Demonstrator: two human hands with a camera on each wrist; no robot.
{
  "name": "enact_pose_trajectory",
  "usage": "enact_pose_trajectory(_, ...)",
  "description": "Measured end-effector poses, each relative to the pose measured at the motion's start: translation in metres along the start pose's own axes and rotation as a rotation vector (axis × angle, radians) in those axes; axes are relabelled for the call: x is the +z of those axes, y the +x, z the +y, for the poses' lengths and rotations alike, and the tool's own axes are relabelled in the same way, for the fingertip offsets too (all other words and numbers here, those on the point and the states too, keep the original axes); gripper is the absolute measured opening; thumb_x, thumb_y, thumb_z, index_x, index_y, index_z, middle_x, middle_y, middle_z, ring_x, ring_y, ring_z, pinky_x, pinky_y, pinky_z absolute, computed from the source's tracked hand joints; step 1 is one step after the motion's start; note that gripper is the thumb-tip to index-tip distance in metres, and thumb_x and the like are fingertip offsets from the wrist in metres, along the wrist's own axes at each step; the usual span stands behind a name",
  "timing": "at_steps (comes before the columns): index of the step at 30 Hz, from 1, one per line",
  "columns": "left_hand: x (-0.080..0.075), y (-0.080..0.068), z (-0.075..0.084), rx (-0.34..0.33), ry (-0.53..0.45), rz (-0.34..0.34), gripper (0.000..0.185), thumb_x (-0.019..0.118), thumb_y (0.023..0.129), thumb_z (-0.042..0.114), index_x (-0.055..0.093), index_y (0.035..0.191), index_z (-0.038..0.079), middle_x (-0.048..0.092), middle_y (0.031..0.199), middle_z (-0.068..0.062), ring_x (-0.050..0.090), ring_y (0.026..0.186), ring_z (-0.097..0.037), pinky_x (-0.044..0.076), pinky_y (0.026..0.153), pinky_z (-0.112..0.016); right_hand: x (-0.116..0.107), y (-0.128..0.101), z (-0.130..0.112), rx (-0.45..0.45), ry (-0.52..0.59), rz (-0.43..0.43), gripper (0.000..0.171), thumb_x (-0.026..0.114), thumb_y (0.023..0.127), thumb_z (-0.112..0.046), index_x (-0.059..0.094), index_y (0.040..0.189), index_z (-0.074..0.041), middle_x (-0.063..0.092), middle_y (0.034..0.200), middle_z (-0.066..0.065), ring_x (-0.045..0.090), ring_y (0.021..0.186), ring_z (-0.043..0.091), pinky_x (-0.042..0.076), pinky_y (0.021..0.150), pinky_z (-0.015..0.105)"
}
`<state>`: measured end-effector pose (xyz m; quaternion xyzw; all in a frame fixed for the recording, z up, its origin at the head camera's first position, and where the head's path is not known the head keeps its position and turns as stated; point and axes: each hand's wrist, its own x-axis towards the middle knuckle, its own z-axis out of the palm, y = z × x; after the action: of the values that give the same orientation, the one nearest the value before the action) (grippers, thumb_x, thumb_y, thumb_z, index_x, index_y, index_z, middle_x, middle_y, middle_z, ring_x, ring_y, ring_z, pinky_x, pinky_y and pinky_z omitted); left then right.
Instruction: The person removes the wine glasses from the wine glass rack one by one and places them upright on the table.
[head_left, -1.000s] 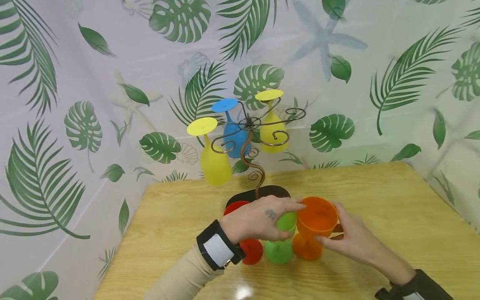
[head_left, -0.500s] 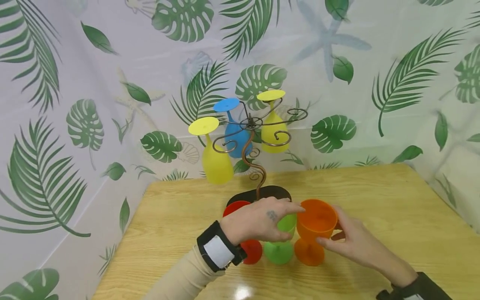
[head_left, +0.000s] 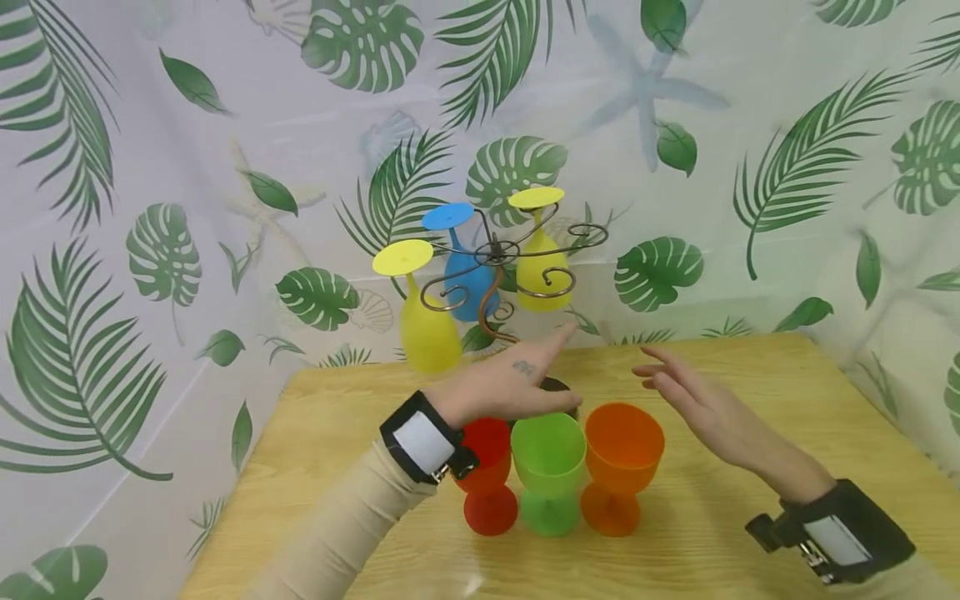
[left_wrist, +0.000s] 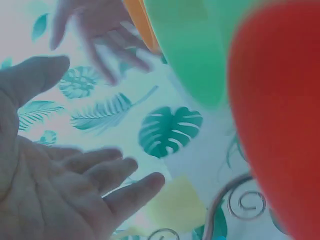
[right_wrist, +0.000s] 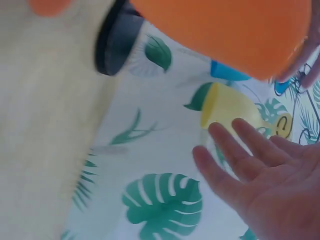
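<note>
1. Lower left of the frame: a long beige sleeve [head_left: 341, 529], ending at a black wrist strap [head_left: 397, 423] with a white patch [head_left: 423, 442].
2. Near the centre: a small bluish-grey mark [head_left: 524, 367] on the left hand [head_left: 504, 385].
3. Lower right: a black band [head_left: 879, 523], pale panel [head_left: 837, 540] and beige cuff [head_left: 906, 581].

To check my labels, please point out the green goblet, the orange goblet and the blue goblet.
Green goblet [head_left: 550, 482], head view: front of its bowl.
Orange goblet [head_left: 621, 477], head view: front of its bowl.
Blue goblet [head_left: 473, 289], head view: its inverted bowl.
</note>
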<state>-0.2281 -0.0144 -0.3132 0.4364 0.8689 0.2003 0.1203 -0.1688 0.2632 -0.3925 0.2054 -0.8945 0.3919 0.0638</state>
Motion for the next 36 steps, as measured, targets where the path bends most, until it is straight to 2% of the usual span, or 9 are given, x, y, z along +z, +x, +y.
enact_pose_trajectory(5,-0.017,0.013,-0.010,-0.109,-0.033,0.021,0.094,0.059,0.101,0.041,-0.003,0.165,0.009,0.011,0.172,-0.009,0.020,0.156,-0.021,0.023,0.126,-0.035,-0.009,0.040,-0.013,-0.013,-0.010,-0.002,0.051,0.031,0.113,-0.030,0.031,0.158,-0.006,0.055,0.146,0.023,0.058,0.126,0.043,0.050,0.100,0.062)
enact_pose_trajectory(11,-0.026,0.023,-0.014,-0.194,-0.093,0.078,0.090,0.055,0.100,0.053,0.006,0.166,0.016,0.056,0.143,-0.015,0.049,0.138,-0.029,0.044,0.112,-0.040,-0.016,0.080,-0.022,-0.027,-0.059,0.016,0.052,0.044,0.110,-0.029,0.037,0.155,-0.004,0.056,0.144,0.024,0.061,0.123,0.043,0.053,0.096,0.060)
enact_pose_trajectory(14,-0.029,0.029,-0.015,-0.255,-0.137,0.062,0.090,0.052,0.100,0.057,0.000,0.166,0.023,0.049,0.153,-0.014,0.039,0.146,-0.034,0.036,0.118,-0.047,-0.019,0.096,-0.024,-0.035,-0.079,0.047,0.053,0.053,0.106,-0.025,0.041,0.153,-0.004,0.059,0.141,0.024,0.063,0.121,0.043,0.054,0.095,0.060)
enact_pose_trajectory(17,-0.030,0.035,-0.017,-0.344,-0.182,0.035,0.088,0.048,0.100,0.061,0.001,0.166,0.026,0.012,0.172,-0.005,0.009,0.158,-0.035,0.022,0.125,-0.053,-0.022,0.110,-0.025,-0.022,-0.097,0.031,0.055,0.058,0.104,-0.025,0.042,0.152,-0.003,0.058,0.141,0.025,0.063,0.122,0.043,0.053,0.098,0.060)
enact_pose_trajectory(19,-0.030,0.039,-0.018,-0.387,-0.209,0.040,0.087,0.048,0.100,0.062,0.005,0.166,0.024,0.018,0.171,-0.005,0.015,0.157,-0.033,0.028,0.123,-0.052,-0.025,0.119,-0.026,-0.008,-0.105,0.001,0.058,0.059,0.103,-0.025,0.041,0.153,-0.002,0.056,0.143,0.026,0.062,0.123,0.044,0.052,0.099,0.060)
enact_pose_trajectory(23,-0.029,0.049,-0.022,-0.347,-0.291,0.104,0.084,0.054,0.100,0.053,0.017,0.165,0.014,0.014,0.172,-0.005,0.028,0.154,-0.030,0.037,0.119,-0.048,-0.028,0.134,-0.024,0.044,-0.123,-0.067,0.063,0.060,0.102,-0.027,0.036,0.155,0.000,0.050,0.149,0.028,0.058,0.127,0.047,0.050,0.102,0.060)
enact_pose_trajectory(28,-0.023,0.058,-0.029,-0.303,-0.414,0.154,0.098,0.062,0.097,0.040,0.000,0.165,0.009,-0.013,0.172,-0.008,0.017,0.157,-0.031,0.032,0.122,-0.049,-0.027,0.147,-0.020,0.082,-0.132,-0.127,0.068,0.062,0.101,-0.028,0.034,0.155,0.002,0.049,0.148,0.031,0.058,0.127,0.048,0.049,0.103,0.060)
enact_pose_trajectory(32,-0.018,0.065,-0.031,-0.279,-0.495,0.234,0.101,0.065,0.096,0.031,-0.008,0.161,0.005,0.003,0.168,-0.020,0.030,0.149,-0.033,0.039,0.115,-0.043,-0.024,0.158,-0.020,0.101,-0.146,-0.131,0.069,0.062,0.100,-0.029,0.034,0.154,0.004,0.049,0.147,0.032,0.055,0.129,0.050,0.048,0.104,0.061)
enact_pose_trajectory(36,-0.020,0.072,-0.028,-0.183,-0.384,0.308,0.056,0.060,0.097,0.023,0.044,0.137,-0.014,0.021,0.159,-0.029,0.020,0.150,-0.041,0.030,0.120,-0.045,-0.020,0.172,-0.022,0.115,-0.161,-0.108,0.076,0.060,0.100,-0.034,0.028,0.158,0.004,0.045,0.150,0.034,0.049,0.134,0.052,0.046,0.106,0.062)
